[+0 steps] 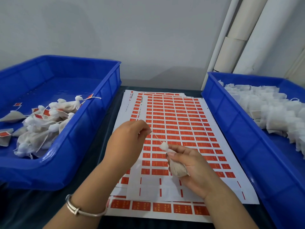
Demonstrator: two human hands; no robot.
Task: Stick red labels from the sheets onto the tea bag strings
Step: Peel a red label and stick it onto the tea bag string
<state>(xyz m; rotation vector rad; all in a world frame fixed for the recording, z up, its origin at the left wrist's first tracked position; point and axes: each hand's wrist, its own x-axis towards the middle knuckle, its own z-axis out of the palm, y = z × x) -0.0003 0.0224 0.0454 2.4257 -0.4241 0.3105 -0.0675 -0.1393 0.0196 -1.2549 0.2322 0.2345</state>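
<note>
My right hand (pixel 191 167) grasps the tea bag (pixel 177 166) over the label sheets (pixel 173 129). My left hand (pixel 127 142) pinches the string (pixel 156 138) taut, up and leftward. No label on it yet. Judgement: keep tension, lower the string end onto a near red label (pixel 159 163), press flat, peel cleanly.

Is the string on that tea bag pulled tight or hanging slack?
Pulled tight. The string runs straight from the left hand, which pinches its end, to the tea bag held in the right hand.
</note>
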